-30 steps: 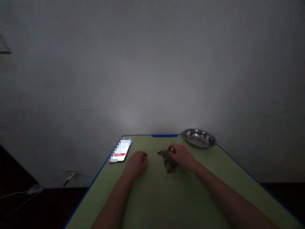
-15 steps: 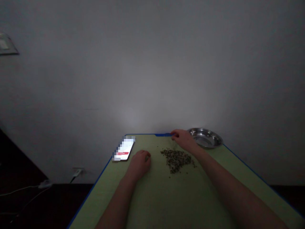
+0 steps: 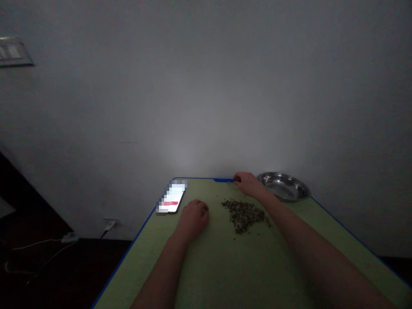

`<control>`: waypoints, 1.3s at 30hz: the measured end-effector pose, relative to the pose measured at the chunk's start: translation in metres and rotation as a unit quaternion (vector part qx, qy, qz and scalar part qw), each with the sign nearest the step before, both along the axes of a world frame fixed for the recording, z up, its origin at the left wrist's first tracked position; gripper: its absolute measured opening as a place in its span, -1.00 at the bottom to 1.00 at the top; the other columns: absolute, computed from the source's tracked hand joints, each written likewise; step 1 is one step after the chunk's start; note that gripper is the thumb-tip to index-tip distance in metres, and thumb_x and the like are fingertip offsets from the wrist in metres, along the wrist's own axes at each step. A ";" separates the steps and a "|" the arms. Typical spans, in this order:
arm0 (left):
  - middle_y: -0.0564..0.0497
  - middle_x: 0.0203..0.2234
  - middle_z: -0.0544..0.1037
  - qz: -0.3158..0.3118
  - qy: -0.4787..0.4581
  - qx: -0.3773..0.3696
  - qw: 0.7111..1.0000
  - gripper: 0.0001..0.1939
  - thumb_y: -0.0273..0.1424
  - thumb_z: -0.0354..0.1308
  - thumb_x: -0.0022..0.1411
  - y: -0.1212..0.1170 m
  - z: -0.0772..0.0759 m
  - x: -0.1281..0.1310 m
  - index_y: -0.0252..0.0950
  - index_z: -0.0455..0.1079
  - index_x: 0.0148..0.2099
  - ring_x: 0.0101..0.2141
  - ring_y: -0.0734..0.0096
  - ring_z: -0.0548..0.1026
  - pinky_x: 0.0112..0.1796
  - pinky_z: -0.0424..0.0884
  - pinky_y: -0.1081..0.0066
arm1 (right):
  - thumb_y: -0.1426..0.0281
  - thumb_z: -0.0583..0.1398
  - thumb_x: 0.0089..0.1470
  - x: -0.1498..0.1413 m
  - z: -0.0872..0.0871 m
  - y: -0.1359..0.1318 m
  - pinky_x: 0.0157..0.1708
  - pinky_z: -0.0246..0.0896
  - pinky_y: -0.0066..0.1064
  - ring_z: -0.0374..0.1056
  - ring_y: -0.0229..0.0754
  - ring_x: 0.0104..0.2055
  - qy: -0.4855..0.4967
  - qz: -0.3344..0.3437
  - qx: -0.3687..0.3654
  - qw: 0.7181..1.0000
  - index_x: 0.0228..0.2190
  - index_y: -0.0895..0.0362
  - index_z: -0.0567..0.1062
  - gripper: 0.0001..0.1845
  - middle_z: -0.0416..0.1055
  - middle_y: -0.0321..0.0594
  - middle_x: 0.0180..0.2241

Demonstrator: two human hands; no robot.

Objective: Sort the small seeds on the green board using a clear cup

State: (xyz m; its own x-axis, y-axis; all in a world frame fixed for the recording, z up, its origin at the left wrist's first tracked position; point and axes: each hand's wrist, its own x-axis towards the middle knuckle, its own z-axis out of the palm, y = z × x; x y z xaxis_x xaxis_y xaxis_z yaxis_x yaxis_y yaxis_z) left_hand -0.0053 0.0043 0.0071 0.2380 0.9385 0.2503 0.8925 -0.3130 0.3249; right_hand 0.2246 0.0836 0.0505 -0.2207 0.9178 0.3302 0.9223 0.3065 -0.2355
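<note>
On the green tabletop (image 3: pixel 209 266) lies a loose pile of small dark and pale grains, perhaps seeds (image 3: pixel 246 216). My left hand (image 3: pixel 195 216) rests to the left of the pile, fingers curled in toward the thumb; what it holds, if anything, is hidden. Beyond the pile, close to the far edge, my right hand (image 3: pixel 247 182) has its fingertips drawn together in a pinch. Anything between those fingertips is too small and dark to name. A shallow steel bowl (image 3: pixel 285 186) stands just right of my right hand.
A phone (image 3: pixel 172 197) with a lit screen lies at the table's far left, past my left hand. A blue piece (image 3: pixel 222 180) sits at the far edge by the grey wall (image 3: pixel 206 94). White cables and a plug (image 3: pixel 111 225) are low on the left.
The view has shifted slightly, so the table and its things appear a little further right. My right hand's fingers look more curled in. My left hand stays beside the pile.
</note>
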 end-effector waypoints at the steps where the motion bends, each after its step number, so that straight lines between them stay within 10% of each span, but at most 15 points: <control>1: -0.10 -0.24 0.48 -0.001 0.002 0.001 1.000 -0.76 -0.43 -0.03 0.12 0.000 0.000 0.000 -0.30 0.45 -0.25 -0.20 0.33 0.40 -0.13 0.28 0.35 | 0.50 0.11 0.01 0.006 -0.001 0.000 -0.21 0.17 -0.43 0.38 -0.16 -0.21 -0.013 -0.012 -0.010 1.000 -0.26 0.17 0.53 -0.75 0.51 -0.11 -0.24; 8: -0.10 -0.24 0.48 -0.003 0.006 0.007 1.000 -0.77 -0.42 -0.02 0.12 0.000 0.000 0.000 -0.29 0.45 -0.25 -0.19 0.32 0.41 -0.13 0.28 0.34 | 0.45 0.04 0.10 0.023 -0.008 -0.014 -0.28 0.16 -0.36 0.40 -0.06 -0.23 -0.099 -0.052 -0.029 0.993 -0.24 0.15 0.51 -0.73 0.51 -0.02 -0.26; 19: -0.10 -0.23 0.48 -0.007 0.014 0.001 1.000 -0.76 -0.41 -0.02 0.13 0.001 0.001 0.001 -0.29 0.45 -0.23 -0.18 0.30 0.41 -0.12 0.28 0.34 | 0.46 0.04 0.12 -0.010 -0.011 -0.071 -0.33 0.09 -0.40 0.38 -0.12 -0.24 -0.187 0.078 0.001 0.979 -0.33 0.13 0.48 -0.79 0.49 -0.09 -0.30; 39: -0.10 -0.21 0.48 -0.014 0.013 0.000 1.000 -0.75 -0.40 -0.02 0.12 0.004 0.000 0.002 -0.29 0.45 -0.22 -0.15 0.28 0.40 -0.08 0.28 0.32 | 0.51 0.08 0.08 0.034 -0.017 -0.149 -0.40 0.05 -0.41 0.32 -0.21 -0.39 -0.145 0.175 0.062 0.972 -0.40 0.13 0.47 -0.84 0.46 -0.21 -0.44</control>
